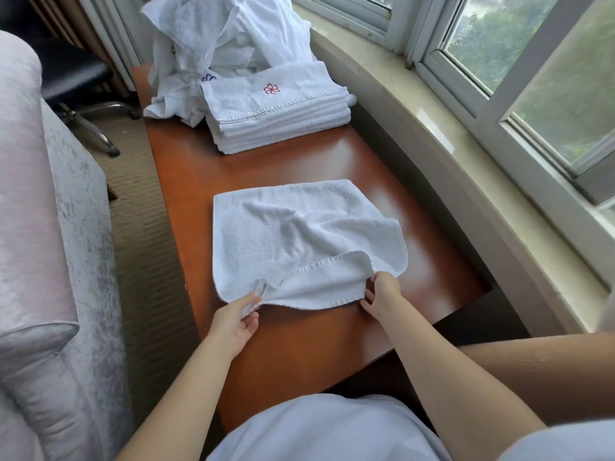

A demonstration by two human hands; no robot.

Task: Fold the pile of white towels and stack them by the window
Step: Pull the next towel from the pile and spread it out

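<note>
Fingers first, from the head camera, the only view I have: on my left hand the fingers curl round the near left corner of the towel, pinching it just under the little sewn tag. My right hand pinches the near right corner the same way, thumb and fingertips closed on the hem. Both corners are lifted a touch, and the near edge is rolling over onto the rest of the cloth.

That towel lies in the middle of the wooden table, already doubled by the look of it and a bit rumpled on top. I reckon I'm partway through its next fold.

Progress, then: beyond it, on the window side of the table's far end, sits a neat folded stack, several towels deep. Behind the stack the unfolded pile is heaped high, so I'd say there's plenty left to do.

Writing now. The tag has dark print on it, too small for me to read. The top of the stack carries a red embroidered flower, and a blue one peeks out at the stack's far left corner. No words on either.
</note>
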